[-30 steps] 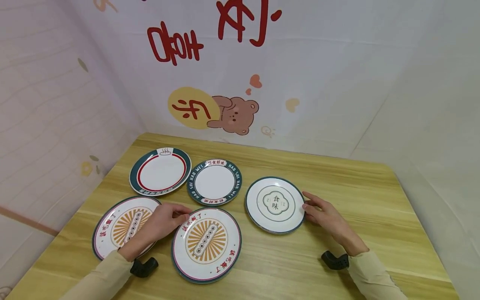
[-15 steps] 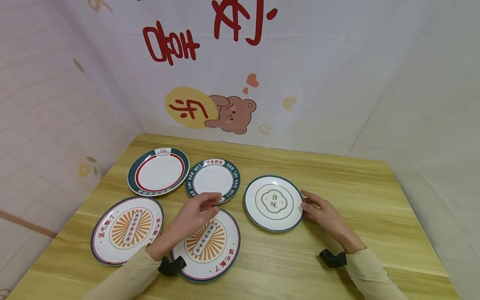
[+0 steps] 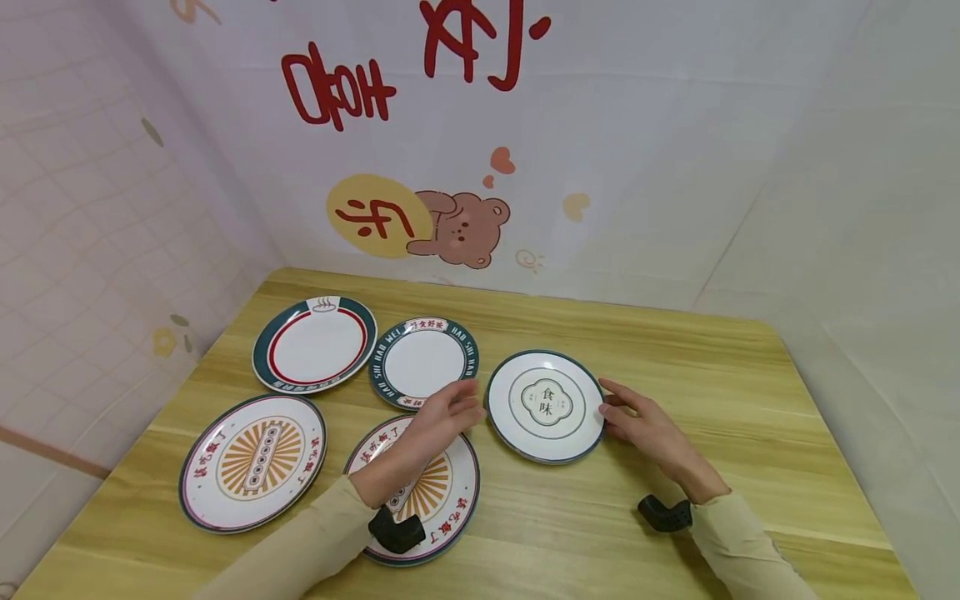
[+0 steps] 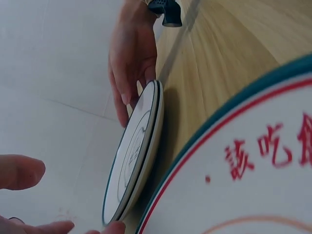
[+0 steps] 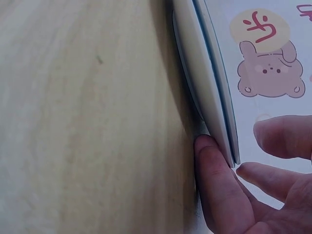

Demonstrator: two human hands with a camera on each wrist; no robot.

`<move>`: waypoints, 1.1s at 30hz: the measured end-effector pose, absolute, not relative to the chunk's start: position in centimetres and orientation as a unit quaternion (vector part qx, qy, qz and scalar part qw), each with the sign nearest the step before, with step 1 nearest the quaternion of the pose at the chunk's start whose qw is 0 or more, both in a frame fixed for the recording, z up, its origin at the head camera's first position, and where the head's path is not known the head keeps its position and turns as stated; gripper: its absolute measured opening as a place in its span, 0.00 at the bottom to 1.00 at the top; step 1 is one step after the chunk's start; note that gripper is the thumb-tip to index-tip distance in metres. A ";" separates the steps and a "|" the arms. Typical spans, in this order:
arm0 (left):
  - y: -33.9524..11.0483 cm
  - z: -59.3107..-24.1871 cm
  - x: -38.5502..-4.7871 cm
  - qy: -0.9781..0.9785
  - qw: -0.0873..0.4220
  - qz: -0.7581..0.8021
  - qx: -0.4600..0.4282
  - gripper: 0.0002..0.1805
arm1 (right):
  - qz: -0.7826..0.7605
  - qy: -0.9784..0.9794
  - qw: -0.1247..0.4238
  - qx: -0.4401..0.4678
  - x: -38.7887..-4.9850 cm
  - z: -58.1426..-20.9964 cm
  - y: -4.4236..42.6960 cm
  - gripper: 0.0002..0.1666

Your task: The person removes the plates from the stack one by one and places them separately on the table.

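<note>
Two stacked plates [image 3: 525, 425] lie right of the other plates; the upper one is white with a thin dark rim and a central emblem. My right hand [image 3: 651, 429] is at the stack's right edge. In the right wrist view, its fingers [image 5: 222, 190] touch the underside near the rim of the plates [image 5: 207, 73], while the thumb stays clear above. My left hand [image 3: 431, 432] hovers over the front sunburst plate [image 3: 450, 517], fingers loosely bent and holding nothing, just short of the stack's left edge. The left wrist view shows both rims of the stacked plates [image 4: 146, 146].
A second sunburst plate [image 3: 217, 492] lies at the left. Behind are a green-and-red-rimmed plate [image 3: 322, 346] and a green lettered plate [image 3: 423, 362]. All rest on a wooden table [image 3: 697, 375], with a printed cloth wall [image 3: 645, 183] behind it.
My left hand has left the gap between the two sunburst plates and moved right across the front one, towards the stack. My right hand has stayed at the stack's edge.
</note>
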State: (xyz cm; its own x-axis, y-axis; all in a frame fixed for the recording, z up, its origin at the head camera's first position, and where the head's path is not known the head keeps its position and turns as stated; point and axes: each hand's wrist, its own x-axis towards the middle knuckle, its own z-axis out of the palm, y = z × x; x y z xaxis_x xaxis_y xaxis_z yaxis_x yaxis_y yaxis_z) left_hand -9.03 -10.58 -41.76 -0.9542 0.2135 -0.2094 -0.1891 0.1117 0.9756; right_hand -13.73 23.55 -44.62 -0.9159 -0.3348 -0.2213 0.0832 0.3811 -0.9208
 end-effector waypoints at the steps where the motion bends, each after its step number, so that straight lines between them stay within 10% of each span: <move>1: -10.4 -41.9 -9.1 0.726 0.158 0.670 0.005 0.34 | -0.551 0.809 0.189 -0.077 -13.7 -44.6 23.5 0.38; 33: -7.7 -43.4 -9.8 0.678 0.202 0.706 -0.019 0.34 | -0.553 0.815 0.167 -0.043 -14.2 -44.9 23.4 0.35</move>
